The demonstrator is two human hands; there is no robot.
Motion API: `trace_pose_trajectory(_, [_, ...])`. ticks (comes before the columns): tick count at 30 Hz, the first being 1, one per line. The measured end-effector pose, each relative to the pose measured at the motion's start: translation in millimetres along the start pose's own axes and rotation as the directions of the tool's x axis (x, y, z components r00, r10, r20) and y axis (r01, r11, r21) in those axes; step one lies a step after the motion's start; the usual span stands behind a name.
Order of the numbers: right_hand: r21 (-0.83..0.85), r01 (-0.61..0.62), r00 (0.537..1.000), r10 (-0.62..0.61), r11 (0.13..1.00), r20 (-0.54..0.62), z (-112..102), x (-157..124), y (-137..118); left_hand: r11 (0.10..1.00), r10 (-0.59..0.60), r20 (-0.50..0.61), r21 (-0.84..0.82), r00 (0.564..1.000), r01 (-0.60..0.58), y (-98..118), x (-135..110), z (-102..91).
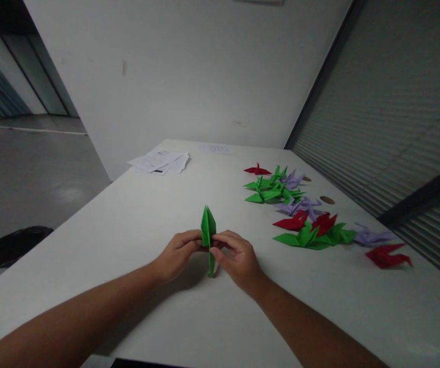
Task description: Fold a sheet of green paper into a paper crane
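Over the near part of the white table (128, 220), the left hand (177, 251) and the right hand (241, 257) meet on a green paper bird (206, 228), each pinching it near its middle. Its narrow end, with a bent tip, points down and back toward the person; the paired broad points aim up and away, so the long axis runs nearly straight ahead. Whether the bent tip touches the table, I cannot tell. The step in hand looks like shaping folds; the next move seems to call for a light, even pinch from both sides. To the right lie red birds (385, 257), purple birds (371, 236) and green birds (306, 237); farther off, toward the left, loose papers (154, 161), then the wall (185, 66).
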State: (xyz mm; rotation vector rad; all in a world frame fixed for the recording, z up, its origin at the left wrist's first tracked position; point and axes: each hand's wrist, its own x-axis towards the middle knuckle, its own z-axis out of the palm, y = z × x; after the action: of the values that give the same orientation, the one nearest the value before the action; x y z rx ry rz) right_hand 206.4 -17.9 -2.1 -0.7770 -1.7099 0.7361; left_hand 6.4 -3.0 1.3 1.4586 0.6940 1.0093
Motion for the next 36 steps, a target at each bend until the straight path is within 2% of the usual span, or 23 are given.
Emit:
trace_pose_trajectory(2, [-0.024, 0.034, 0.999, -0.034, 0.999, 0.015, 0, 0, -1, 0.997, -0.011, 0.001, -0.077, 1.000, 0.011, -1, 0, 0.6])
trace_pose_trajectory(4, [-0.043, 0.049, 0.997, -0.047, 0.998, 0.053, 1, 0, -2, 0.996, -0.022, -0.027, -0.083, 0.999, 0.020, -2, 0, 1.6])
trace_pose_trajectory(9, [-0.108, 0.032, 0.990, -0.016, 0.994, 0.142, 3, -3, 0, 0.987, -0.096, -0.133, -0.139, 0.986, 0.078, -3, 4, 4.1])
trace_pose_trajectory(13, [-0.163, 0.054, 0.992, -0.034, 0.985, 0.119, 1, -5, 4, 0.976, -0.141, -0.185, -0.193, 0.973, 0.105, -7, 5, 3.4])
trace_pose_trajectory(16, [-0.188, 0.066, 0.996, -0.053, 0.980, 0.070, -1, -5, 5, 0.958, -0.180, -0.171, -0.256, 0.969, 0.133, -9, 5, 2.3])
trace_pose_trajectory(23, [-0.187, 0.110, 0.989, -0.089, 0.976, 0.118, -3, -1, 4, 0.932, -0.236, -0.115, -0.307, 0.965, 0.192, -8, 4, 1.3])
trace_pose_trajectory(27, [-0.209, 0.105, 0.993, -0.090, 0.972, 0.082, -5, 0, 4, 0.946, -0.175, -0.154, -0.300, 0.972, 0.123, -8, 5, 3.1])
trace_pose_trajectory(30, [-0.191, 0.101, 0.994, -0.090, 0.976, 0.064, -5, 0, 3, 0.964, -0.083, -0.191, -0.263, 0.978, 0.030, -8, 4, 3.2])
trace_pose_trajectory(34, [-0.141, 0.079, 0.997, -0.077, 0.987, 0.019, -5, 0, 3, 0.996, 0.082, -0.159, -0.022, 0.984, -0.086, -8, 2, -2.7])
trace_pose_trajectory(36, [-0.118, 0.068, 0.998, -0.070, 0.991, -0.007, -5, 1, 4, 0.990, 0.123, -0.127, 0.081, 0.984, -0.113, -8, 1, -6.2])
